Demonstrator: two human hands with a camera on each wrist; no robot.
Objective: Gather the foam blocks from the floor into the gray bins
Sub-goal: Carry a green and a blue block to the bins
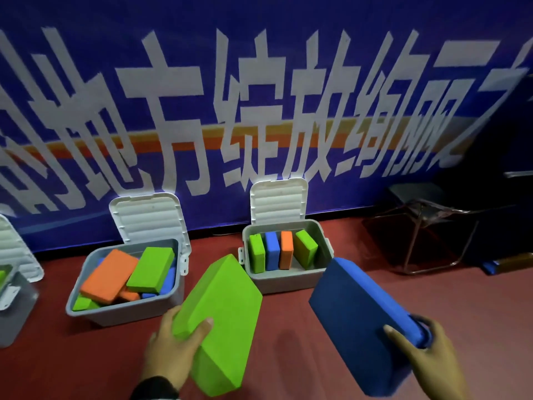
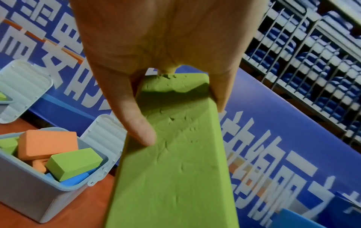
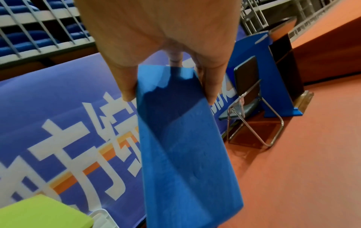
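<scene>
Green block (image 1: 222, 319), gripped at its near end by the left hand (image 1: 173, 345), held above the floor (image 1: 432, 298) between two open gray bins (image 1: 285, 281); blue block (image 1: 357, 321), gripped likewise by the right hand (image 1: 424, 350), beside the right bin.

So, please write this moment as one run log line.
left hand grips green block | right hand grips blue block | both near right bin, neither inside
</scene>
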